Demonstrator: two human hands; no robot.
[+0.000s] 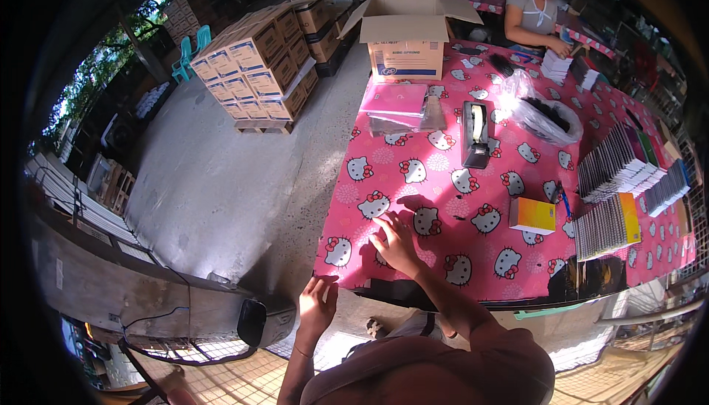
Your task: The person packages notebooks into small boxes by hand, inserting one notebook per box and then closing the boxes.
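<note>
My right hand (396, 244) is just over the near left part of a table with a pink cat-face cover (391, 161). Its fingers are spread and hold nothing. Beside the table's near left corner is my left hand (317, 305), its fingers loosely bent and slightly apart, with nothing visible in them. A black tape dispenser (475, 135) stands farther in, beyond my right hand. To the right of that hand sits a small yellow stack (533, 216), which looks like a block of notebooks. Pink plastic-wrapped flat packs (399, 102) lie toward the far left.
An open cardboard box (405, 54) stands at the table's far end. Spiral notebook stacks (609, 224) and a plastic bag of black items (546, 120) occupy the right side. Stacked cartons (258, 65) rest on a pallet at left. Another person (532, 17) handles stacks at the far right.
</note>
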